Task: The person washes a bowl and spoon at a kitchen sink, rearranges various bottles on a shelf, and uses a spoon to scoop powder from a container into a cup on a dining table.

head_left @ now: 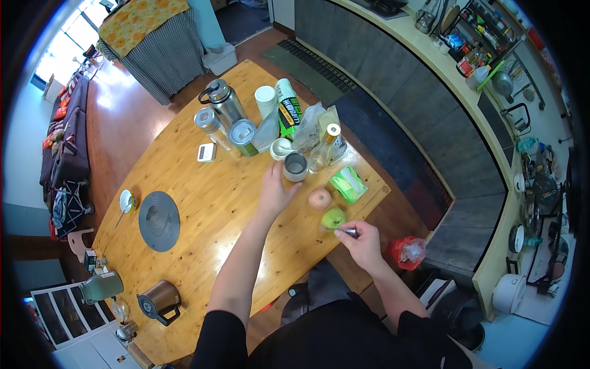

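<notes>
My left hand is spread beside a grey-lined cup, its thumb and fingers close to the cup's near left side; whether they touch it I cannot tell. In my right hand is a small dark and silvery object, partly hidden by the fingers. A green fruit lies just beyond that hand, and a round pinkish fruit lies a little farther off. Near them sits a green pack of tissues. A glass bottle with a gold-coloured neck stands right of the cup, and a white bowl with a spoon is behind it.
On the wooden table stand a steel flask, a lidded green tumbler, a clear jar and a white timer. A grey round mat and a brown jug are at left. A red bin bag hangs beyond the right edge.
</notes>
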Tool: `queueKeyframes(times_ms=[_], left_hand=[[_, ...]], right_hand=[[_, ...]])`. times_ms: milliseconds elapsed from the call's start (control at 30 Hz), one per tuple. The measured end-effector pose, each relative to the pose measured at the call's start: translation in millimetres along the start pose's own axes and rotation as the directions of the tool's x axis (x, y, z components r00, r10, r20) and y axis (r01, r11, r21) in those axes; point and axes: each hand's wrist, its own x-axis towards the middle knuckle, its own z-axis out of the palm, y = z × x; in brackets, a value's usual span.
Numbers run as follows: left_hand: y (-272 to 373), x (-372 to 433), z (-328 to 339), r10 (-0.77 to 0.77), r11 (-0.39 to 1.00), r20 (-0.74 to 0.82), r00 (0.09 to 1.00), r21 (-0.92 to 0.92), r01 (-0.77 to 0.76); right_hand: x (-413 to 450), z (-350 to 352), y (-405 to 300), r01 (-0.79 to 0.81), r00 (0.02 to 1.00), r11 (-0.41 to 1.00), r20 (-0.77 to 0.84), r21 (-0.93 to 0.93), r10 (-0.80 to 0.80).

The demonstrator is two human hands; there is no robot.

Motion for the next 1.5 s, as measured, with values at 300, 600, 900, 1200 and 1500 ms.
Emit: queueKeyframes(times_ms=[300,600,900,1200,1500], left_hand=[[-19.5,33.3,27.3,-0.076,0.996,0.179,0.981,-0.029,0.083],[29.0,-184.0,-107.0,-0.234,0.968,0.11,0.966,0.123,0.22],[26.6,-348.9,-137.3,-0.556,0.785,-0.168,0.814,0.217,0.581],[11.4,-366.0,-119.4,-0.452,0.864,-0.401,0.797,0.027,0.503],[18.1,-377.9,-121.1,-0.508,0.856,-0.426,0.749,-0.153,0.493]], right_hand=[[-31.5,-16.4,24.7,0.061,0.993,0.996,-0.096,-0.058,-0.067],[-3.9,44.6,18.5,0.243,0.954,0.97,0.176,0.021,-0.243],[-42.8,140.9,-16.5,0.275,0.794,0.959,0.547,0.066,-0.265],[-67.0,159.9,-5.3,0.251,0.814,0.953,0.497,0.168,-0.302],[-77.8,148.2,-1.9,-0.38,0.819,0.875,0.549,0.301,0.166]])
